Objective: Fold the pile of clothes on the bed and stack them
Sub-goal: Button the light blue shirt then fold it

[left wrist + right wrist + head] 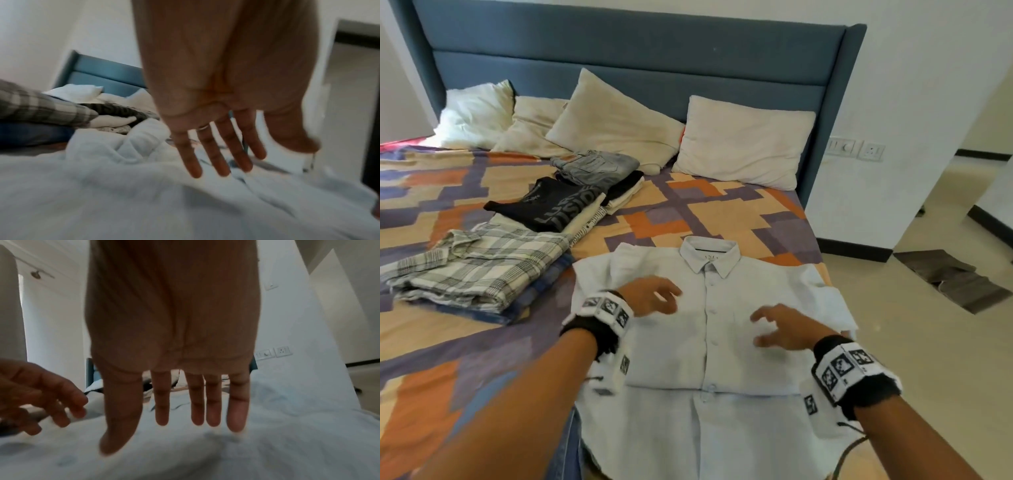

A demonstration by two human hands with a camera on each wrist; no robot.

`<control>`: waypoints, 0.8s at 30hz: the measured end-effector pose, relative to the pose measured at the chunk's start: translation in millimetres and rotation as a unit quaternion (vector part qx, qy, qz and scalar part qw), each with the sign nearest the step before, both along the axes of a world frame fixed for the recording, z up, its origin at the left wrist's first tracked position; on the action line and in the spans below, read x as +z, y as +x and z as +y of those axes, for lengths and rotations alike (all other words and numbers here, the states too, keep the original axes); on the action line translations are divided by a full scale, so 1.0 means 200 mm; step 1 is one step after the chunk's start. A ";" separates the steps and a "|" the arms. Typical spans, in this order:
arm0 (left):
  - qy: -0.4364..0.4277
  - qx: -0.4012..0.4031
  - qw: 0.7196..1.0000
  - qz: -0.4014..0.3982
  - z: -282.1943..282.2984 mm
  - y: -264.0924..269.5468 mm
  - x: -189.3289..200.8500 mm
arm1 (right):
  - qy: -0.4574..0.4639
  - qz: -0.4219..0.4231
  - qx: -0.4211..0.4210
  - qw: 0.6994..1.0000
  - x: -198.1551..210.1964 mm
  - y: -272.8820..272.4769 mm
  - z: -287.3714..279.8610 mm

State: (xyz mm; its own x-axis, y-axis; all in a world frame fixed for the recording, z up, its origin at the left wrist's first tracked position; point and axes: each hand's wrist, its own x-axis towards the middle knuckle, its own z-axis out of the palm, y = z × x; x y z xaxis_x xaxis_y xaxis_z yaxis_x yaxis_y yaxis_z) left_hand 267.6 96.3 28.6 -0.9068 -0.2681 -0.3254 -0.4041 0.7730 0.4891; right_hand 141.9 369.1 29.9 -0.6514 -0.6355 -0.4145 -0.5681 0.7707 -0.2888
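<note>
A pale blue shirt point(709, 329) is laid front-up near the foot of the bed point(722, 205), its bottom part folded up. The left hand point(650, 296) and right hand point(787, 327) are held over it, fingers spread, nothing gripped. Folded clothes point(493, 263) are stacked to the left.

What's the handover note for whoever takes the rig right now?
Left hand: open, holding nothing, above the white shirt.
Right hand: open, holding nothing, above the same shirt.
Shirt: buttoned, front up, collar toward the pillows, at the bed's right edge; a crosswise crease shows low on it.
Done: plaid shirt, black tee and grey jeans lie folded on piles to the left.
Left: finish folding the white shirt, then stack it on a pile.
</note>
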 end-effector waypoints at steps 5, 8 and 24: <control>-0.050 0.037 0.997 -0.041 -0.04 -0.16 -0.25 | 0.037 -0.002 -0.093 0.995 -0.13 -0.22 -0.02; -0.039 0.151 0.985 0.078 -0.20 -0.30 -0.29 | -0.132 0.093 -0.143 0.976 -0.21 -0.48 -0.07; -0.086 0.191 0.978 0.000 -0.46 -0.62 -0.36 | 0.005 0.092 -0.127 0.988 -0.33 -0.88 -0.33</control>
State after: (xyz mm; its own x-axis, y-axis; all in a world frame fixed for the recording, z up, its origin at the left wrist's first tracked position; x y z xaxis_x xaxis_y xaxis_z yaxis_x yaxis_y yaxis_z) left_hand 144.3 4.1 -43.5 -0.7296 -0.6383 -0.2457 -0.6797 0.6367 0.3643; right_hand -34.2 302.9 -36.9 -0.8545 -0.4380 -0.2792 -0.3979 0.8975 -0.1900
